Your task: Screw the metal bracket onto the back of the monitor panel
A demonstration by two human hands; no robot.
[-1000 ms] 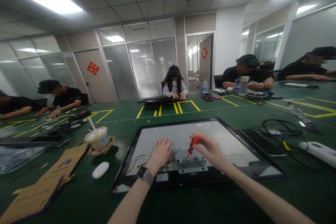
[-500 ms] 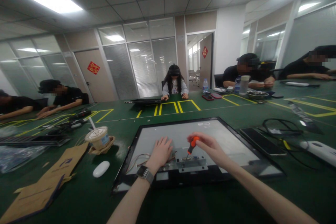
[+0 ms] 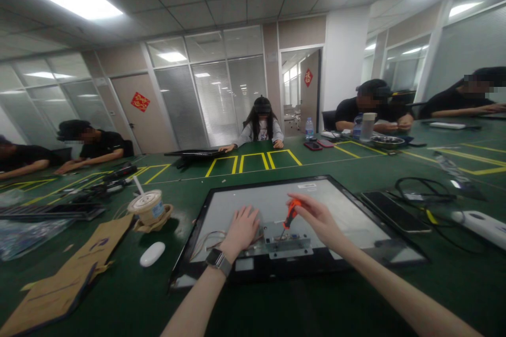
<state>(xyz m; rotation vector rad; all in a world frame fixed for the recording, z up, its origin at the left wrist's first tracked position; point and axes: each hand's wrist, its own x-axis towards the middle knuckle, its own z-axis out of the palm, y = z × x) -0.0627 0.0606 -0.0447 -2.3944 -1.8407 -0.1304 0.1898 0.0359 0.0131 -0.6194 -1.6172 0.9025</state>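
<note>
A flat display panel with a black frame lies face down or up, I cannot tell which, on the green table before me. My left hand rests flat on it, fingers spread, beside thin wires. My right hand grips the orange and black handle of a screwdriver between thumb and fingers. The screwdriver leans, its shaft pointing down to a metal bracket near the panel's front edge. The tip's exact contact is too small to make out.
Left of the panel are a lidded drink cup, a white oval case and a flattened brown paper bag. A dark phone, cables and a white device lie right. Several people sit around the table.
My right fingers have loosened and shifted on the screwdriver handle, showing more of it. My left hand stays put. The person opposite has moved a dark flat panel towards the left.
</note>
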